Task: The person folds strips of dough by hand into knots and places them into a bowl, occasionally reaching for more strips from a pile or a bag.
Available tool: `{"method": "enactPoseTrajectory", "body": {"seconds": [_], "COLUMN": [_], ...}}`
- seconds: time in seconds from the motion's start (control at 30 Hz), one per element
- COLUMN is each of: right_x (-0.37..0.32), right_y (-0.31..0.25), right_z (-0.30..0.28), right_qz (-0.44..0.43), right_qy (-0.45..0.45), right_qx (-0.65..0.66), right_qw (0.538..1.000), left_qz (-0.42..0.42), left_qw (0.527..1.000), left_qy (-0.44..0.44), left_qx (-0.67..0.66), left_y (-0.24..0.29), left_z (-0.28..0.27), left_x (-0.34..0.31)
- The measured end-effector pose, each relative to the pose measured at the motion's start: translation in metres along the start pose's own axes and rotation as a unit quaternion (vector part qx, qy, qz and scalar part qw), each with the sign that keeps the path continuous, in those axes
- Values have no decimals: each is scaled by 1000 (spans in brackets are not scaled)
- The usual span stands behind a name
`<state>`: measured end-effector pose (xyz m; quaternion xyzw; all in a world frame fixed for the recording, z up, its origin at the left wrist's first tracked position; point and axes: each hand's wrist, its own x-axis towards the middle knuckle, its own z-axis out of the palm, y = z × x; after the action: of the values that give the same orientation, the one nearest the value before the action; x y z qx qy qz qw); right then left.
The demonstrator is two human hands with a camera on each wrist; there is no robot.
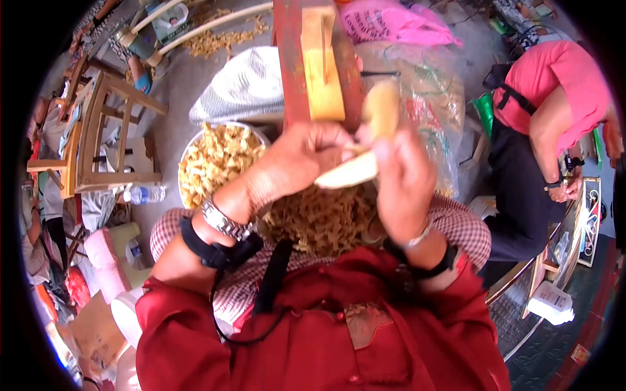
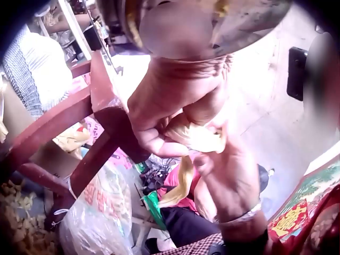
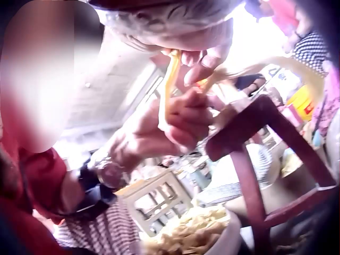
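Note:
Both hands meet in front of the body over a heap of curled, pale yellow pieces. A thin, flexible, pale yellow strip is pinched between them. In the head view, the left hand holds its near part with thumb and fingers. The right hand grips it from the other side, and a blurred broad end stands up above that hand. In the left wrist view, one length of the strip hangs below the fingers. The right wrist view shows a narrow length between the hands.
Ahead stands a red wooden bench bearing a yellow wooden block. A white bucket heaped with similar pieces is at left, near a wooden chair. Plastic bags lie right of the bench; a person in pink sits beyond.

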<state>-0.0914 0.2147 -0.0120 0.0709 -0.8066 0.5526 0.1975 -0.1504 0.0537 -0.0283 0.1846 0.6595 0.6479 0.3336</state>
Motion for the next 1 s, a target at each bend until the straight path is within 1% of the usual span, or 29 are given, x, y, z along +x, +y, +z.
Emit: {"method": "enactPoseTrajectory", "body": {"seconds": [0.03,0.07,0.1,0.13,0.17,0.2,0.23,0.27,0.3,0.37,0.4,0.47,0.57,0.6,0.63,0.67,0.7,0.8,0.83,0.93,0.97,1.0], "right_x": [9,13,11,9,11,14,17,20,23,25,27,28,30,29,27,25,24,26,25,27,29,30], "right_y": [11,8,3,-2,-4,-5,-6,-7,-7,-4,-2,0,2,0,-1,0,5,5,3,8,12,12], "right_z": [-2,-5,5,14,11,5,2,1,1,1,1,-2,-7,-5,-2,0,0,-3,-1,-7,-10,-11], "right_qz": [-12,10,103,192,225,257,286,230,174,154,145,168,243,181,116,51,38,79,79,54,16,10], "right_qy": [18,-13,-6,1,-34,-68,-101,-100,-99,-119,-129,-163,-196,-186,-177,-166,-164,-145,-125,-134,-147,-149], "right_qx": [-2,-23,90,200,189,178,167,151,135,145,150,161,120,114,108,102,95,154,169,212,200,192], "right_qw": [1000,1000,991,961,955,948,938,956,970,970,970,959,942,959,971,980,981,974,974,966,968,970], "left_qz": [-5,26,54,85,204,296,314,333,352,388,377,358,270,237,197,150,133,91,73,128,105,115], "left_qw": [1000,999,992,977,911,860,840,820,804,772,775,781,851,932,974,977,966,937,927,925,929,927], "left_qy": [-8,0,31,63,118,139,161,182,183,184,176,162,150,126,95,59,25,11,-24,-38,-23,-20], "left_qx": [-14,28,106,185,338,393,411,429,443,470,475,486,424,244,54,-137,-221,-337,-367,-355,-354,-357], "left_y": [8,15,23,30,32,33,34,36,39,41,40,37,34,32,29,28,28,33,37,39,44,43], "left_z": [1,2,3,2,-2,-4,0,5,6,6,6,4,-3,-5,-7,-8,-10,-2,-2,9,10,11], "left_x": [-1,-2,-5,-7,-7,-6,-7,-9,-11,-14,-14,-12,-10,-7,-3,-1,-3,-4,-7,-10,-14,-14]}}
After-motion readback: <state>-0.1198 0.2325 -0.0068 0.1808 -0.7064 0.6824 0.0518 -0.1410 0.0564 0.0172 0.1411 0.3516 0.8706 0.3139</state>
